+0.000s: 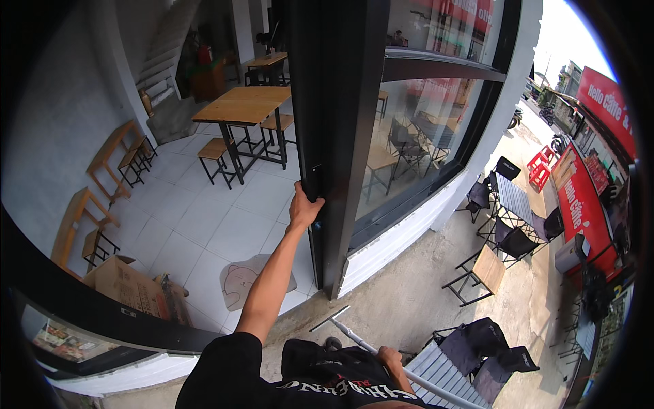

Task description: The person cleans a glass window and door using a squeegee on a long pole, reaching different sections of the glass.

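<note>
My left arm reaches up to a black-framed door (311,128), where my left hand (305,204) grips the edge at about handle height. Part of its fingers is hidden behind the frame. Low on the right, my right hand (391,359) is closed around the pale pole of a squeegee (357,339). The squeegee's narrow head (329,318) points away from me, above the concrete by the doorway. Beside the door stands a glass window (419,138) in a black frame, reflecting chairs and a red banner.
Inside are a wooden-topped table (245,105), stools (214,149), a cardboard box (122,286) and a cat-shaped mat (239,286) on white tiles. Outside, a slatted folding table (444,376), black folding chairs (472,340) and a wooden-topped stool (483,273) stand on concrete (403,281).
</note>
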A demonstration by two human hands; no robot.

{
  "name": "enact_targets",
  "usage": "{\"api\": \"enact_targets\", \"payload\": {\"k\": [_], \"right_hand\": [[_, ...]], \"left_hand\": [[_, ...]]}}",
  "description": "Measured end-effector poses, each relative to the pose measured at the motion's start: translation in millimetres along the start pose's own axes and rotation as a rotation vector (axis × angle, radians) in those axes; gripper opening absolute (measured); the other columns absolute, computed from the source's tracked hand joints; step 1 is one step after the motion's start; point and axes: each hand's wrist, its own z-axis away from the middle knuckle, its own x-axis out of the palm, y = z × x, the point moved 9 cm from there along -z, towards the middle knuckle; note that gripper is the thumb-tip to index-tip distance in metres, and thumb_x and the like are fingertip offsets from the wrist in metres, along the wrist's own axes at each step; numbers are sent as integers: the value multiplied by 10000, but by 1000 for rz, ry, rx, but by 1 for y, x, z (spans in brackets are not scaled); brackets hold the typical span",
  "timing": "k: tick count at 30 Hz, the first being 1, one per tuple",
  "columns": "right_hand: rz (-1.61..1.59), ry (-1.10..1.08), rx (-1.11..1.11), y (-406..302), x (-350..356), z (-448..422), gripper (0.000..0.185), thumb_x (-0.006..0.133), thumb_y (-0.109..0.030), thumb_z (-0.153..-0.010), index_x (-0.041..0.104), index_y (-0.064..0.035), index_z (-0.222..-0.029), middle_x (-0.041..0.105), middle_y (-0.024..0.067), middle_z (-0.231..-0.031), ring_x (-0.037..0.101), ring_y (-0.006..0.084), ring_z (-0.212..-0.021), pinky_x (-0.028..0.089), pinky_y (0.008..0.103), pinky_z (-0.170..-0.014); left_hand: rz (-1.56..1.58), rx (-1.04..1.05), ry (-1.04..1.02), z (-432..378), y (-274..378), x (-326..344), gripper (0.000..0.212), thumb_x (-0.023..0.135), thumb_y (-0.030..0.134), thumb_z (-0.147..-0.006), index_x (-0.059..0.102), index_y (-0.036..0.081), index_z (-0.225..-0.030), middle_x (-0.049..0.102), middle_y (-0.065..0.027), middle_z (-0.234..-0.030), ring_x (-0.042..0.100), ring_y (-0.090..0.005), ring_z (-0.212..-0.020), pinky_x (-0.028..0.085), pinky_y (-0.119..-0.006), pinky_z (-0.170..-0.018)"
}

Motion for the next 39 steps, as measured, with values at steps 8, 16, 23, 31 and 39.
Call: {"api": "enact_targets", "payload": {"k": [8, 16, 23, 31, 39], "right_hand": [[-22, -29, -37, 0, 7, -7, 543, 574, -565, -850, 698, -96, -1095, 663, 167, -1159, 634, 327, -1097, 514, 452, -890], [4, -61, -57, -7, 5, -7, 416, 551, -420, -880, 696, -99, -1101, 657, 162, -1176, 627, 325, -1112, 509, 450, -901], [32, -86, -75, -12, -6, 1, 396, 557, -383, -875, 692, -87, -1102, 657, 164, -1176, 628, 323, -1111, 503, 452, -911], [82, -89, -114, -6, 6, -14, 447, 551, -442, -865, 684, -107, -1129, 649, 145, -1199, 613, 308, -1136, 501, 436, -926], [63, -73, -81, 4, 12, -28, 432, 542, -421, -861, 687, -105, -1119, 644, 151, -1206, 608, 324, -1142, 495, 445, -928]], "left_hand": [[-40, -20, 90, 10, -5, -22, 656, 726, 199, -736, 357, 31, -1251, 641, -213, -1093, 628, -392, -1015, 490, -448, -876], [-29, -18, 141, 28, -19, -57, 618, 731, 199, -719, 390, 28, -1205, 650, -201, -1056, 644, -383, -975, 498, -440, -860], [-5, -63, 241, 55, -26, -100, 579, 706, 175, -717, 407, 29, -1190, 648, -202, -1035, 647, -362, -964, 498, -423, -856], [-8, -105, 364, 88, -50, -157, 555, 682, 153, -723, 424, 23, -1198, 643, -214, -1055, 638, -361, -995, 494, -411, -871], [-16, -94, 453, 119, -70, -215, 521, 663, 126, -734, 450, 15, -1196, 637, -190, -1057, 631, -315, -1010, 487, -393, -890]]}}
